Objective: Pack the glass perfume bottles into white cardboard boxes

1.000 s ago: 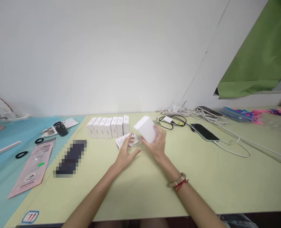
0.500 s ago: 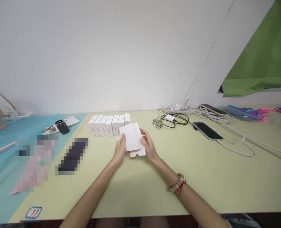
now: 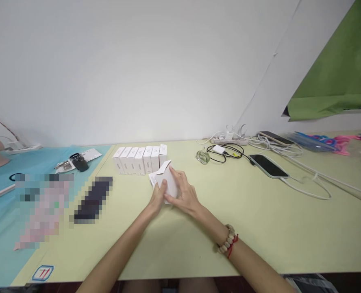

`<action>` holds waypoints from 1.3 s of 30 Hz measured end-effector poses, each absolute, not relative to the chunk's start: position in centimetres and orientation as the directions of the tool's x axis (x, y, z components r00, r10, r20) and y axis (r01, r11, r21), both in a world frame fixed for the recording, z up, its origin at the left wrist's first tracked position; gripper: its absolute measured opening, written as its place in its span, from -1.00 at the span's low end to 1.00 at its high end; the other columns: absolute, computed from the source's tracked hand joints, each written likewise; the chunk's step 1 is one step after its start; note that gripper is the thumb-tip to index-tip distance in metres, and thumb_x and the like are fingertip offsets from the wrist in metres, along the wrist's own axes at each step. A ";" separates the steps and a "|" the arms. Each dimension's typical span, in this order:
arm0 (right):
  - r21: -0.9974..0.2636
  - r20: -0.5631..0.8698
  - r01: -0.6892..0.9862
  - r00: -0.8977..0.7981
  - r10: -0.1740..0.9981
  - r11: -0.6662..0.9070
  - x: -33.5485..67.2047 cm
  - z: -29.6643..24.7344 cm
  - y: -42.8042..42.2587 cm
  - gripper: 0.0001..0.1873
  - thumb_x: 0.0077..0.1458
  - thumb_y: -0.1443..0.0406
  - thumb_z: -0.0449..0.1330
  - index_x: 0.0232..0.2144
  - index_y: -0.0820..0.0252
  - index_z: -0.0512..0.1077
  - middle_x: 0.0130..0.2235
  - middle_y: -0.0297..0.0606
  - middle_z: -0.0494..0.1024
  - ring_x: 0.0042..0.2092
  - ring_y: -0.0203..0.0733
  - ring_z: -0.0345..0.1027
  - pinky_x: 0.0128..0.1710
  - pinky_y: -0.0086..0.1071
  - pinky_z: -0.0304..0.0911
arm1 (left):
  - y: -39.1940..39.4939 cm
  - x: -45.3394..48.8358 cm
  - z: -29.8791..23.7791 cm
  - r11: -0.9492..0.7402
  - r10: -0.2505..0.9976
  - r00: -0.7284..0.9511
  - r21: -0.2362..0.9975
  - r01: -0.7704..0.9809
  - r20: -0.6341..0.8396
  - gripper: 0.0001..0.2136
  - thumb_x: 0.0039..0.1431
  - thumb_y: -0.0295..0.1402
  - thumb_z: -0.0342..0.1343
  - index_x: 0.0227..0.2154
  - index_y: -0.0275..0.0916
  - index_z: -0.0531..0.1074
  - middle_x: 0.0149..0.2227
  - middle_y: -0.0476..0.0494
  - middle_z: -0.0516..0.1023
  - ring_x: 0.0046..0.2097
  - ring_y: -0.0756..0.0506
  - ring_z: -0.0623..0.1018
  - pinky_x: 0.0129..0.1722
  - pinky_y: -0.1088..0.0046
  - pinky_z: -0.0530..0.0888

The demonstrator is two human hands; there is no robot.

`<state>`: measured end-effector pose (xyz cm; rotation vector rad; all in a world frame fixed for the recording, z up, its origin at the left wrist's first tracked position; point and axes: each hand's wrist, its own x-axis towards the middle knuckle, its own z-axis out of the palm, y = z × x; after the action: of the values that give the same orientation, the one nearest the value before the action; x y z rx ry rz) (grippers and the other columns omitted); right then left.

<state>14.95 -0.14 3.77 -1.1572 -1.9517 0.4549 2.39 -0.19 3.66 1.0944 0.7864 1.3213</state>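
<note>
Both my hands meet at the middle of the pale green table (image 3: pixel 259 228). Between them is a small white cardboard box (image 3: pixel 168 181), partly folded, with one flap sticking up at its far end. My left hand (image 3: pixel 158 197) grips its near left side with thumb and fingers closed. My right hand (image 3: pixel 183 193) lies over its right side, fingers pressed on the card. Just behind stands a row of several small white boxes (image 3: pixel 139 159), upright and side by side. A slip of white paper (image 3: pixel 153 179) shows under the box.
A small glass bottle (image 3: pixel 203 157), a white charger with black cable (image 3: pixel 220 149), a power strip (image 3: pixel 229 140) and a dark phone (image 3: pixel 268 166) with white cables lie at the back right. A blue mat (image 3: pixel 3 228) with a black jar (image 3: pixel 79 162) covers the left.
A second ago my right hand held the white box up alone. It came down as a flat open card between both hands, and now both hands are folding it closer together.
</note>
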 end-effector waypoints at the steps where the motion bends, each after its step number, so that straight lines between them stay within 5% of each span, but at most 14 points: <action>1: -0.619 0.473 0.582 -0.261 0.842 0.528 15.0 3.7 -0.1 -0.17 -0.11 0.04 0.16 0.19 -0.14 -0.07 0.07 -0.19 0.13 -0.12 -0.07 0.29 -0.32 -0.25 0.32 | -0.2 2.3 3.6 -0.088 0.988 0.091 0.938 -0.334 0.126 -0.43 0.03 0.06 -0.02 0.00 -0.24 0.29 -0.01 -0.26 0.42 0.00 -0.20 0.42 -0.04 0.31 0.38; 5: -0.625 0.567 0.544 -0.177 0.804 0.560 15.2 3.5 0.1 -0.41 0.00 0.09 0.08 0.11 -0.07 0.11 0.00 -0.20 0.22 -0.19 -0.15 0.30 -0.32 -0.30 0.30 | 0.3 2.2 4.0 -0.014 1.000 0.018 0.940 -0.342 0.021 -0.42 0.06 0.06 -0.08 -0.03 -0.32 0.31 -0.03 -0.31 0.43 -0.02 -0.21 0.44 -0.07 0.31 0.40; 9: -0.721 0.580 0.447 -0.030 0.814 0.529 14.9 3.5 0.2 -0.37 0.02 0.15 0.09 0.14 -0.02 0.02 0.02 -0.17 0.23 -0.29 -0.24 0.30 -0.39 -0.35 0.30 | 0.2 2.2 4.9 -0.078 0.997 -0.036 0.955 -0.287 0.071 -0.47 0.09 0.03 -0.09 -0.02 -0.27 0.29 -0.03 -0.25 0.43 -0.05 -0.17 0.45 -0.14 0.36 0.42; 13: -0.792 0.512 0.371 -0.029 0.859 0.485 14.7 3.5 0.4 -0.43 0.05 0.16 0.06 0.12 0.00 0.07 0.01 -0.18 0.27 -0.35 -0.30 0.30 -0.50 -0.43 0.26 | -0.1 2.2 5.1 -0.229 0.964 -0.179 0.956 -0.182 0.197 -0.52 0.15 -0.03 -0.13 0.11 -0.03 0.07 0.09 -0.10 0.29 -0.01 -0.07 0.41 -0.14 0.45 0.41; 22: -0.944 0.326 0.031 -0.037 0.945 0.327 14.7 3.6 1.0 -0.56 0.13 0.11 -0.05 0.03 0.10 0.22 0.01 -0.17 0.32 -0.34 -0.29 0.35 -0.46 -0.45 0.27 | 0.6 1.8 4.3 -0.279 0.934 -0.252 0.957 -0.075 0.253 -0.61 0.20 -0.06 -0.21 0.00 -0.10 0.22 0.05 -0.09 0.31 0.04 -0.08 0.34 -0.08 0.45 0.34; 28: -0.931 0.359 0.052 -0.038 0.932 0.361 14.6 3.4 0.9 -0.59 0.15 0.12 -0.07 0.01 0.10 0.24 0.06 -0.17 0.31 -0.12 -0.18 0.32 -0.30 -0.37 0.30 | -0.1 2.0 4.7 -0.289 0.938 -0.217 0.955 -0.060 0.270 -0.58 0.18 -0.01 -0.23 -0.02 -0.11 0.21 -0.07 -0.13 0.36 -0.11 -0.08 0.41 -0.20 0.45 0.38; 39: -0.929 0.356 0.086 -0.071 0.932 0.361 14.6 3.4 0.6 -0.61 0.16 0.14 -0.08 0.00 0.08 0.25 0.04 -0.19 0.32 -0.18 -0.21 0.32 -0.36 -0.40 0.28 | -0.7 2.5 4.8 -0.293 0.944 -0.193 0.948 -0.121 0.267 -0.64 0.19 -0.03 -0.25 -0.08 -0.11 0.16 -0.16 -0.12 0.36 -0.22 -0.06 0.42 -0.30 0.46 0.40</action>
<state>14.57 0.60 3.45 -0.9737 -1.4713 0.9221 2.51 -0.68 4.85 1.2116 1.0736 1.6181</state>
